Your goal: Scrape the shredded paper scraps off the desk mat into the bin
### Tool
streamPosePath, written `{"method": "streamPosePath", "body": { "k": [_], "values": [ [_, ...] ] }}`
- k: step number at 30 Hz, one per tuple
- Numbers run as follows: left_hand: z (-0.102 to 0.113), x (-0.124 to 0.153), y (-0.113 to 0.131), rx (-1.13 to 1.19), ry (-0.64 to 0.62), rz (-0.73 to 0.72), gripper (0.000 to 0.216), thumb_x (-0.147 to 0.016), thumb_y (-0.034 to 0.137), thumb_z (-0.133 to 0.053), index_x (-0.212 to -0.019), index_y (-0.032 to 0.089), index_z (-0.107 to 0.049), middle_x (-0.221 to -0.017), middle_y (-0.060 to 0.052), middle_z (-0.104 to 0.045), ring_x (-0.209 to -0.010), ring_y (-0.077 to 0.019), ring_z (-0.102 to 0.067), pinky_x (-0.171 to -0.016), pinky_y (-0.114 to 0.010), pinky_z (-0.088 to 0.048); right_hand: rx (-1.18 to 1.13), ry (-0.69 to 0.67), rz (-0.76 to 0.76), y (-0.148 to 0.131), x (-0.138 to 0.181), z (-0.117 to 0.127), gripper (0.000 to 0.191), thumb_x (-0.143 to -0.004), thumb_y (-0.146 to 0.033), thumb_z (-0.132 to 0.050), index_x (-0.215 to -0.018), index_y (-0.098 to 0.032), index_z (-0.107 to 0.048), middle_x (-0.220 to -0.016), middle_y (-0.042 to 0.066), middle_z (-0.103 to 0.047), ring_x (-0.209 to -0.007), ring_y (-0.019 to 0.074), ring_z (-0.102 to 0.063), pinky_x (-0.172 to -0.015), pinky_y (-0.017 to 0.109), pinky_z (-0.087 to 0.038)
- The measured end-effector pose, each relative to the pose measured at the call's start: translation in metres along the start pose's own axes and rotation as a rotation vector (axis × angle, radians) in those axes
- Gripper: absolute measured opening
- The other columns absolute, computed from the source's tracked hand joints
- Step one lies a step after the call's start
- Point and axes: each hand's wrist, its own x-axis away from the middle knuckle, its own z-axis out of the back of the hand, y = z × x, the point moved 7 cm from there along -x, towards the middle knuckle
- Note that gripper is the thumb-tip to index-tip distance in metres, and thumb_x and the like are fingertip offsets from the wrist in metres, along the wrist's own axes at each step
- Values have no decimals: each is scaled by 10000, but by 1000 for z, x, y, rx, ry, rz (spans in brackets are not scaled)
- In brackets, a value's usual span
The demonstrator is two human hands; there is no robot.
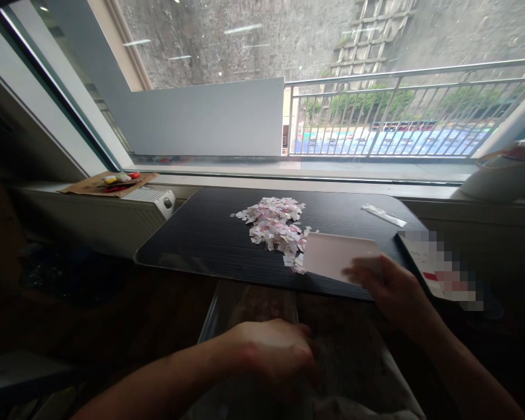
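Black wood-grain worktop (210,233), 1 piece, rounded corners, set below a window.

Paper scraps (275,224), white with pink marks, 1 loose heap: on the worktop, about its middle. The heap is broad towards the window and trails to a narrower end near the front edge; a few scraps lie apart at its left and right margins.

Pale flat panel (330,254), 1: on or just above the worktop, right of the heap, its left edge against the nearest scraps.

Hands, 2, bare. The right hand (391,283) grasps the panel at its right end, thumb and fingers blurred. The left hand (277,353) is below the front edge of the worktop, beside a clear container (212,312); its fingers are bent downward into shadow, and whether they grasp anything cannot be told.

Clear container, 1: under the front edge, partly hidden by the left forearm, contents too dark to name.

Transparent packet (384,214), 1, narrow: far right of the worktop, lying slantwise.

Dark-edged flat item (420,256), 1: right edge, partly masked by pixels.

White radiator (114,219), 1: left of the worktop, with a brown cardboard sheet (81,185) on top carrying small red and yellow items (133,175).

Metal railing (345,119), 1: outside the glass.
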Motion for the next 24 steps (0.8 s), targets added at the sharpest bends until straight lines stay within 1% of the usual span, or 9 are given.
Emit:
{"method": "streamPosePath", "body": {
  "k": [3, 5, 8, 10, 12, 15, 17, 20, 24],
  "values": [
    [-2, 6, -4, 23, 21, 13, 286, -801, 176, -597, -1055, 187, -731, -1060, -52, -697, -1024, -239, -585, -656, -321, -420, 85, 41, 18, -9, 3, 9, 171, -829, -418, -659, -891, -259, -663, -858, 56, -822, -811, 293, -787, -769, 417, -625],
    [-4, 9, -6, 37, 22, 22, 295, -802, 186, -610, -1069, 188, -733, -1058, -52, -693, -1029, -238, -581, -671, -320, -426, 147, 71, 34, -13, 3, 14, 173, -829, -410, -635, -907, -259, -664, -875, 64, -823, -839, 307, -785, -804, 444, -610],
    [-6, 10, -6, 44, 13, 22, 312, -794, 210, -634, -1090, 187, -730, -1054, -55, -689, -1049, -242, -578, -642, -316, -410, 171, 48, 45, -15, 1, 12, 198, -835, -421, -612, -925, -252, -663, -889, 77, -823, -854, 318, -781, -809, 462, -594],
    [-6, 11, -6, 46, 10, 31, 317, -788, 221, -648, -1092, 191, -729, -1060, -54, -690, -1057, -246, -576, -610, -315, -389, 185, 21, 43, -15, 0, 10, 191, -838, -417, -601, -917, -253, -658, -873, 75, -821, -832, 317, -780, -779, 453, -592],
    [-6, 10, -7, 52, 11, 37, 319, -786, 226, -656, -1095, 194, -729, -1065, -52, -690, -1059, -247, -574, -597, -312, -379, 236, 34, 52, -16, 2, 12, 184, -834, -408, -593, -915, -255, -657, -852, 67, -816, -804, 314, -776, -747, 440, -587],
    [-7, 7, -8, 58, 29, 25, 299, -798, 220, -654, -1085, 191, -732, -1059, -53, -689, -1045, -240, -574, -627, -310, -396, 265, 73, 81, -20, 5, 17, 185, -843, -407, -586, -922, -257, -661, -850, 59, -814, -799, 298, -773, -743, 415, -583],
    [-8, 5, -9, 61, 33, 21, 295, -805, 220, -652, -1087, 189, -734, -1047, -52, -689, -1039, -239, -574, -649, -311, -406, 263, 65, 84, -21, 8, 18, 188, -845, -412, -589, -924, -258, -663, -847, 56, -810, -796, 288, -770, -746, 404, -581],
    [-9, 4, -10, 71, 26, 21, 317, -804, 220, -658, -1110, 186, -733, -1052, -51, -691, -1049, -242, -572, -665, -315, -414, 301, 44, 71, -21, 10, 21, 201, -829, -431, -592, -909, -260, -663, -810, 52, -795, -749, 286, -759, -704, 403, -571],
    [-5, 5, -9, 62, 27, 34, 289, -804, 205, -658, -1080, 184, -739, -1070, -51, -695, -1038, -236, -570, -654, -316, -413, 293, 98, 68, -23, 14, 28, 190, -830, -426, -590, -903, -266, -663, -817, 44, -803, -765, 279, -763, -717, 393, -580]
  ]
}}
